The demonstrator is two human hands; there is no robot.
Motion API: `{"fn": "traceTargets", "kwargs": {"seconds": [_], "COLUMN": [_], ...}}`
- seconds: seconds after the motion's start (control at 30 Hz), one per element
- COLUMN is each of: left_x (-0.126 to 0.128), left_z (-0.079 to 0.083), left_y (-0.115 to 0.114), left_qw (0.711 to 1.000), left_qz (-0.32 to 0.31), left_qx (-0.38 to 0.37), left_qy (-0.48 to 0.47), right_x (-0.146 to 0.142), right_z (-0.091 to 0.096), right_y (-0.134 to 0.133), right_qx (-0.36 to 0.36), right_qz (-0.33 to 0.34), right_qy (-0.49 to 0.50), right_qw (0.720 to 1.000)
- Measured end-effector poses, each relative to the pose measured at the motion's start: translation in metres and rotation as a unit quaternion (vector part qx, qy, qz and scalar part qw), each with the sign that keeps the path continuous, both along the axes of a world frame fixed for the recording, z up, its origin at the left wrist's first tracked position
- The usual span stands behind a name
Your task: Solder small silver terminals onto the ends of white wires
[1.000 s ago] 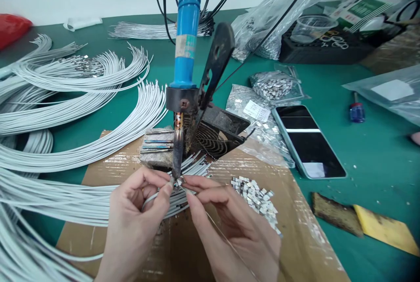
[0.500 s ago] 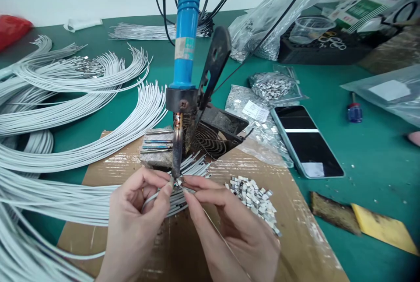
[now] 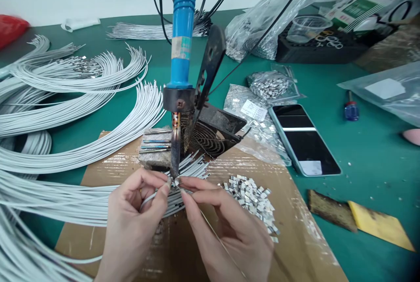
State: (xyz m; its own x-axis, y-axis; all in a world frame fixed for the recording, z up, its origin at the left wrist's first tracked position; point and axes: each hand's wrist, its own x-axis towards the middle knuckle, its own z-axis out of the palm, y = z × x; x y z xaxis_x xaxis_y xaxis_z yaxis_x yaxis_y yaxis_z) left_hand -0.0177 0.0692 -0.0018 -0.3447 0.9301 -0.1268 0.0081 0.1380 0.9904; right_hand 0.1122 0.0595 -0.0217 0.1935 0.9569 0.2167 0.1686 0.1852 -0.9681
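A blue-handled soldering iron (image 3: pixel 182 45) is clamped upright in a black bracket, tip downward. Just under the tip, my left hand (image 3: pixel 134 212) pinches the end of a white wire (image 3: pixel 148 199) between thumb and forefinger. Facing it from the right, my right hand (image 3: pixel 226 225) is closed on a thin strand of solder wire (image 3: pixel 216 234) that trails down toward the bottom edge. A small shiny metal piece (image 3: pixel 177 181) sits between the fingertips of both hands at the tip; which hand bears it I cannot tell.
White wire bundles (image 3: pixel 65 155) spread over the left side. Small metal terminals (image 3: pixel 251 199) lie piled on the cardboard (image 3: pixel 295 234), right of my hands. Behind the iron sits a black fan (image 3: pixel 216 131). A phone (image 3: pixel 305 142), bagged parts (image 3: pixel 271 84) and a yellow sponge (image 3: pixel 380 225) lie to the right.
The whole view has shifted slightly to the left. Both hands keep their pinch beneath the iron's tip, with hardly any movement relative to it.
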Motion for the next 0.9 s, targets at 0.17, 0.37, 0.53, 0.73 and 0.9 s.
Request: {"fn": "traceTargets", "kwargs": {"seconds": [0.17,0.37,0.53,0.73,0.9], "left_x": [-0.001,-0.005,0.000,0.009,0.008], "left_z": [-0.002,-0.008,-0.011,-0.011,-0.011], "left_y": [-0.001,-0.009,-0.025,-0.047,-0.058], "left_qw": [1.000,0.999,0.997,0.990,0.985], "left_qz": [-0.006,-0.034,-0.026,-0.016,-0.033], "left_qx": [-0.006,-0.035,-0.060,-0.115,-0.144], "left_qy": [-0.002,-0.015,-0.032,-0.084,-0.093], "right_x": [-0.002,0.006,0.019,0.018,0.018], "right_z": [-0.003,-0.006,-0.005,-0.005,-0.004], "right_y": [-0.002,-0.002,-0.002,-0.004,-0.006], "right_qx": [-0.011,-0.027,-0.025,-0.075,-0.101], "right_qz": [0.000,-0.009,0.045,0.100,0.106], "right_qy": [0.012,-0.019,-0.152,-0.075,-0.040], "right_qw": [1.000,0.999,0.987,0.989,0.988]}}
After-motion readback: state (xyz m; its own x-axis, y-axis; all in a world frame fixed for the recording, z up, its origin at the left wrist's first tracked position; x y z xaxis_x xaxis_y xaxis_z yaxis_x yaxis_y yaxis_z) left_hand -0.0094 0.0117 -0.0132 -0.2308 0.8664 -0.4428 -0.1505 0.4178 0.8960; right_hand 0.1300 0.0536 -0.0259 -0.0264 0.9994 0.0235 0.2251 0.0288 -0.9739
